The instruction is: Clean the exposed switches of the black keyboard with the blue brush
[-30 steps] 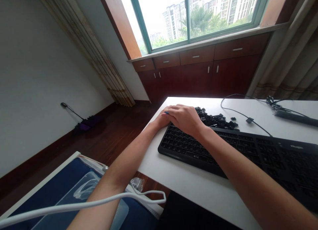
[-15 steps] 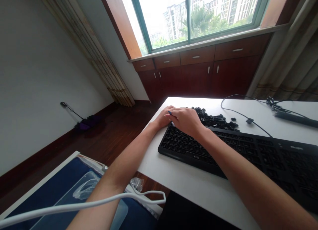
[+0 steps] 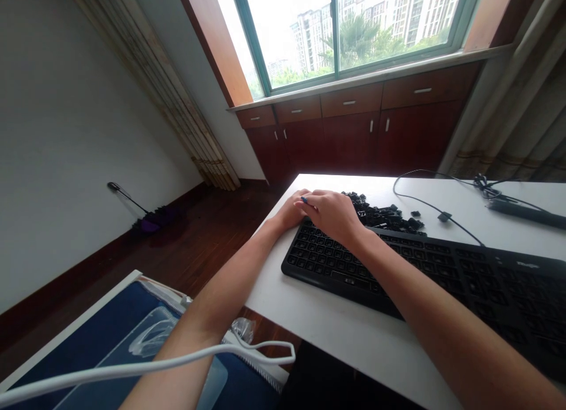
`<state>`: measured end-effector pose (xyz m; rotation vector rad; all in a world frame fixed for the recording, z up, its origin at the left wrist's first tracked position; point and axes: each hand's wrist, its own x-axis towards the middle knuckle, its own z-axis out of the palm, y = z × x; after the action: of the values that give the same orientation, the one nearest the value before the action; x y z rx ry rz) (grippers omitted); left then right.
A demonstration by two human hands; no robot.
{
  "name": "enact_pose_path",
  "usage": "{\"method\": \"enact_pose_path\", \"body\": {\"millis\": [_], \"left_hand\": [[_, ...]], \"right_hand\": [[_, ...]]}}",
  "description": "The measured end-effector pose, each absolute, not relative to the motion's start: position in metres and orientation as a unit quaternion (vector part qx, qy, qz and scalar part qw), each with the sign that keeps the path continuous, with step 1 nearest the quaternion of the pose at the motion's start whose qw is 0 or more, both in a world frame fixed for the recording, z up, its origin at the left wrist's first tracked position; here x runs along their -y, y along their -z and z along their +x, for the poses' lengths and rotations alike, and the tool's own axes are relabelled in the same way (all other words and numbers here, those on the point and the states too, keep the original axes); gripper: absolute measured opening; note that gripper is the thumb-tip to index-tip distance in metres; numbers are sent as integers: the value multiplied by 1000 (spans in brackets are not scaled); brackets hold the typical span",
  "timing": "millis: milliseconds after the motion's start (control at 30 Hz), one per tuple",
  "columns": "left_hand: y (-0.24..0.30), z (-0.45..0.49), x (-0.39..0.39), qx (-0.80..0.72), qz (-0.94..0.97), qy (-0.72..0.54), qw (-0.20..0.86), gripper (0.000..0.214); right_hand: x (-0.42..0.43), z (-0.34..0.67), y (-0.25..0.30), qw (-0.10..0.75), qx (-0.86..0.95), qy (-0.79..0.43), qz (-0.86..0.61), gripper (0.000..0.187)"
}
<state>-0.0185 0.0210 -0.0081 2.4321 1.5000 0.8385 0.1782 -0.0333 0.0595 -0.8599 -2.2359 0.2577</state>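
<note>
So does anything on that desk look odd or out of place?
Yes. A heap of loose black keycaps lies on the white desk behind the keyboard, with a few strays nearby. They are off the board, which is unusual.

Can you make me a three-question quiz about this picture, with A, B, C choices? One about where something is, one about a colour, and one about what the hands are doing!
1. Where is the pile of loose keycaps?
A. on the floor
B. on the white table behind the keyboard
C. on the windowsill

2. What colour is the keyboard?
A. black
B. white
C. red

3. What are the hands doing?
A. hanging off the table
B. holding a cup
C. meeting at the keyboard's far left corner

Answers: 1 B, the keycaps lie past the keyboard's far edge. 2 A, it is dark all over. 3 C, the right hand lies over that corner, and the left hand touches it, with a small blue thing between them.
</note>
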Motion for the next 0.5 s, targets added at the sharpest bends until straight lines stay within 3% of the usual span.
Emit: {"method": "enact_pose_path", "body": {"millis": [133, 233, 400, 500], "left_hand": [[10, -21, -21, -503, 810, -282, 110, 3], [9, -21, -21, -483, 821, -285, 108, 4], [11, -21, -23, -505, 819, -264, 67, 11], [10, -21, -21, -517, 804, -275, 103, 11]], "right_hand": [[36, 176, -61, 386, 849, -122, -339, 51], [34, 176, -58, 353, 860, -159, -332, 50], [34, 177, -59, 352, 876, -104, -312, 38], [36, 175, -61, 370, 866, -118, -316, 47]]}}
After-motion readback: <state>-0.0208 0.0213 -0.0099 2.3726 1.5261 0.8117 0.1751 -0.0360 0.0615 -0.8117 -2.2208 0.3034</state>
